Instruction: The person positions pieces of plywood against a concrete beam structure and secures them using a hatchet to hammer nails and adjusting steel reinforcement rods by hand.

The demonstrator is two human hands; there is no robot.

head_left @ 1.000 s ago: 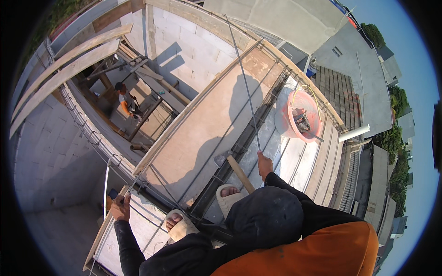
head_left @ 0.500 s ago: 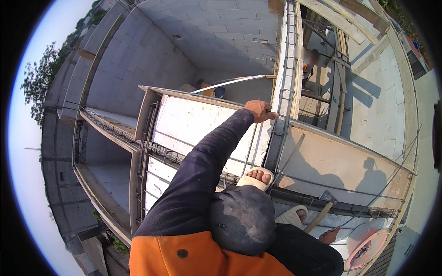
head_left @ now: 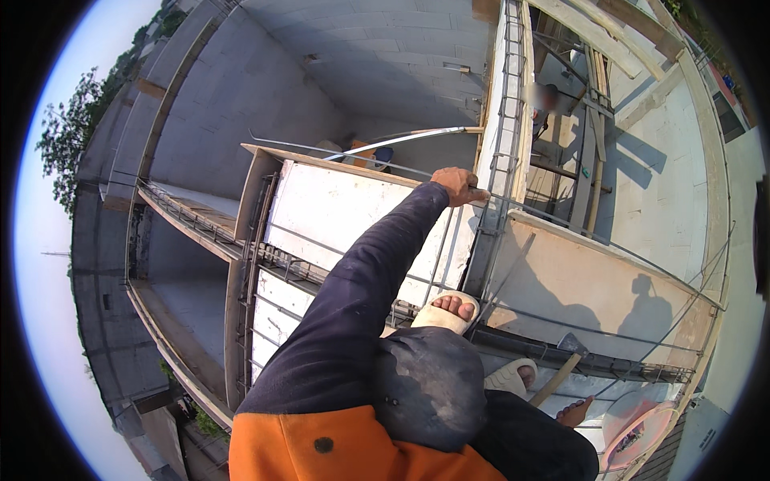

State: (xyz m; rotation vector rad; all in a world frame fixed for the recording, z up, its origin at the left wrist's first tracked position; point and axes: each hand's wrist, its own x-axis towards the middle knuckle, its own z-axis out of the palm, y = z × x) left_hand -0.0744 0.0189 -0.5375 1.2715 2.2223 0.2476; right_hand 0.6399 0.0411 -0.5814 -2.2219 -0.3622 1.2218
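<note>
My left hand (head_left: pixel 459 186), at the end of the outstretched arm, is closed around a thin steel bar (head_left: pixel 577 222). The bar runs across the tops of the formwork boards, its left end raised above the board (head_left: pixel 341 166). Low at the right, my right hand (head_left: pixel 573 413) shows only in part, its fingers closed. What it holds is unclear; a thin dark line runs up and right from near it. A hatchet (head_left: pixel 571 345) with a wooden handle lies between that hand and my sandalled foot (head_left: pixel 449 311).
A pink basket (head_left: pixel 638 441) stands at the lower right. Rebar cages (head_left: pixel 289 267) lie between the boards, and another (head_left: pixel 507 112) tops the wall ahead. Deep block-walled rooms (head_left: pixel 233 96) drop away at the left and ahead. Another person (head_left: pixel 544 104) is below, among wooden props.
The bar's left end has lifted off the board edge and sits higher. My left hand has moved slightly right and up with it. My right hand has barely moved.
</note>
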